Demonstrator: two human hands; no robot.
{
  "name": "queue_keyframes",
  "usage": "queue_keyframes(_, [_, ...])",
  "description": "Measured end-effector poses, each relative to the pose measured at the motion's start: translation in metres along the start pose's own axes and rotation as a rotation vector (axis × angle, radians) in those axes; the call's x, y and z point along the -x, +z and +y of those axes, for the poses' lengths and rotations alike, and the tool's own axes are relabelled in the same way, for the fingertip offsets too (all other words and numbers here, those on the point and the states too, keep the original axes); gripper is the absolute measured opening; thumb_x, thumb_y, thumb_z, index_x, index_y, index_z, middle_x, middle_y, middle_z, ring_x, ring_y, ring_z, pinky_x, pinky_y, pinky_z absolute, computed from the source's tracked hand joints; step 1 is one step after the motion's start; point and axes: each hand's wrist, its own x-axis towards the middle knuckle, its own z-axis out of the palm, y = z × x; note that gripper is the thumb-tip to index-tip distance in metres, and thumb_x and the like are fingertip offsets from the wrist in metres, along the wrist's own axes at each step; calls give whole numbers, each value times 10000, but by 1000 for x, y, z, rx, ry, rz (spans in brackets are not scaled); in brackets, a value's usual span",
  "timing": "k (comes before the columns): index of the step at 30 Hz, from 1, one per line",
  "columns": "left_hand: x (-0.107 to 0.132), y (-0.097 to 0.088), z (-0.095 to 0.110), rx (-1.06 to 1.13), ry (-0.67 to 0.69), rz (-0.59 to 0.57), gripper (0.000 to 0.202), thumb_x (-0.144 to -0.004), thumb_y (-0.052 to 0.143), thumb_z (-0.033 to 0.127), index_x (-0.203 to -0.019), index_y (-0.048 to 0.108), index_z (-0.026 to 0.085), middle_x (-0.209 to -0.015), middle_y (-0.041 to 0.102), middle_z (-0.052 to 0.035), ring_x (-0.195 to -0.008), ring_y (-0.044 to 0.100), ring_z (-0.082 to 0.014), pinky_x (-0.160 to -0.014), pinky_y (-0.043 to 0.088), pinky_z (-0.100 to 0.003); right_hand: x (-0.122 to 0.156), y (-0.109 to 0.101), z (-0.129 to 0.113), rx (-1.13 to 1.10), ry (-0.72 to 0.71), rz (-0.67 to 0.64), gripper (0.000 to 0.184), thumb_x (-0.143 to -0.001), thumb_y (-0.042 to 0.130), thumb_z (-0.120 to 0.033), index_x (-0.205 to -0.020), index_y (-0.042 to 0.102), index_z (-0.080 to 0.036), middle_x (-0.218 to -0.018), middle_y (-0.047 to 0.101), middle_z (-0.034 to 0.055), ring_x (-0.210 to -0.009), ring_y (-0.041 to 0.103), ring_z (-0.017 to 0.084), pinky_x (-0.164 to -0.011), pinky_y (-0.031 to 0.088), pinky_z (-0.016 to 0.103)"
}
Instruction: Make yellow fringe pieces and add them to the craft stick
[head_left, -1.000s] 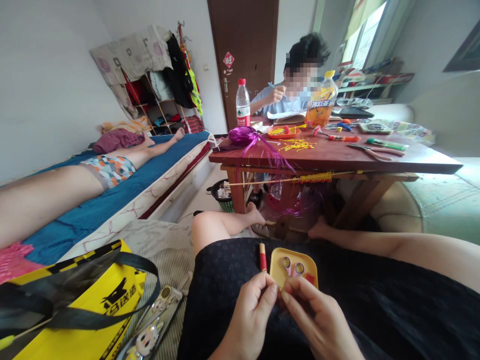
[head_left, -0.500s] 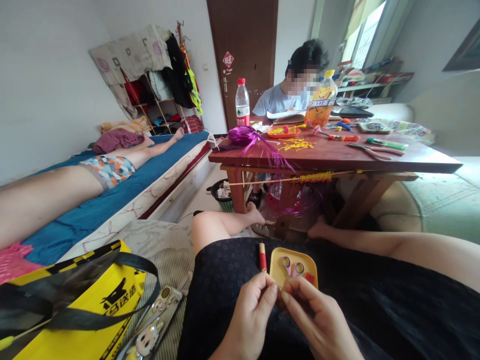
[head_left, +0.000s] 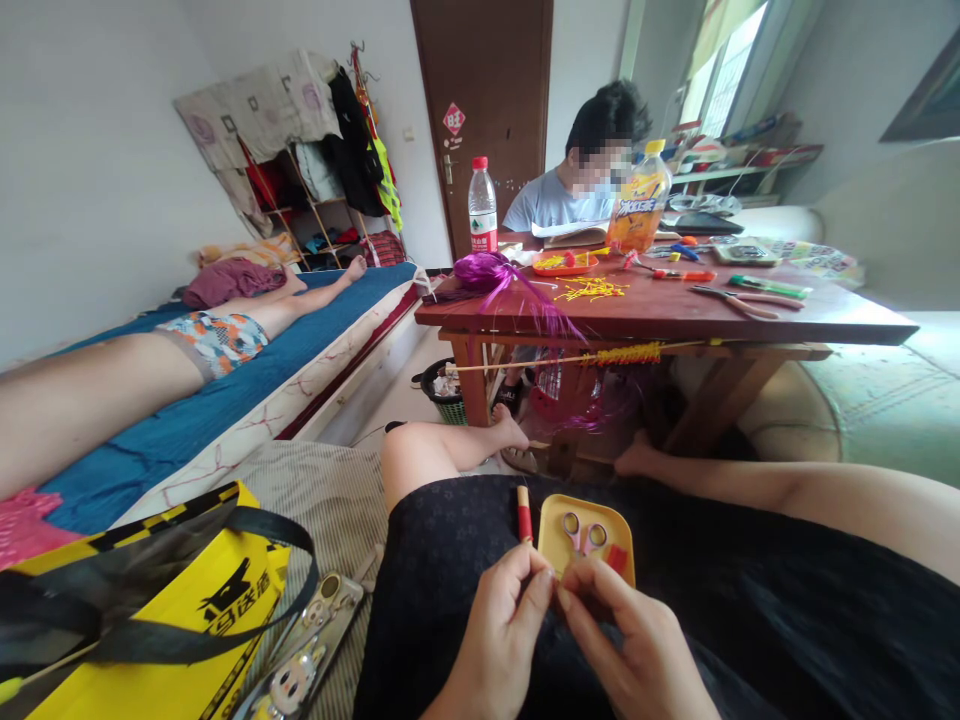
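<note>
Above my lap, my left hand and my right hand meet with thumbs and forefingers pinched close together. Whatever lies between the fingertips is too small and too covered to name. Just beyond my left fingers, a small stick wrapped in red and tan points away from me; its near end is hidden behind the hand. Past my right fingers a yellow tray rests on my dark clothing. In it lie scissors with pink handles and a small red piece.
A wooden table ahead carries purple strands, yellow stems, pliers, a water bottle and a tea bottle. Behind it sits a person. A yellow bag stands at left; another person lies on the bed.
My right fingers have shifted slightly, and more of the red piece in the tray shows. The whole view has moved a little; both hands stay pinched together.
</note>
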Motion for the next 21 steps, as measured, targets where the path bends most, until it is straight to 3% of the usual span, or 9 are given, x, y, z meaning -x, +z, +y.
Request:
queue_keyframes(10, [0, 0, 1, 16, 5, -7, 309, -852, 409, 416, -683, 469, 165, -646, 443, 16, -637, 412, -113, -610, 344, -200, -1, -2, 3, -57, 68, -49, 246, -852, 468, -380, -711, 507, -182, -611, 532, -13, -527, 480, 109, -521, 397, 176])
queue_keyframes(16, [-1, 0, 2, 116, 8, -67, 303, -851, 414, 403, -674, 460, 162, -621, 453, 16, -625, 442, -119, -618, 375, -215, -7, -8, 0, -333, 213, -242, 279, -853, 466, -414, -729, 501, -167, -644, 496, -2, -596, 476, 130, -577, 421, 218])
queue_keyframes(21, [-2, -1, 3, 161, -5, -108, 304, -842, 428, 409, -665, 446, 162, -625, 451, 13, -620, 440, -118, -623, 373, -220, -9, -11, 0, -465, 311, -272, 285, -825, 522, -433, -747, 499, -160, -655, 495, -6, -601, 469, 125, -587, 420, 229])
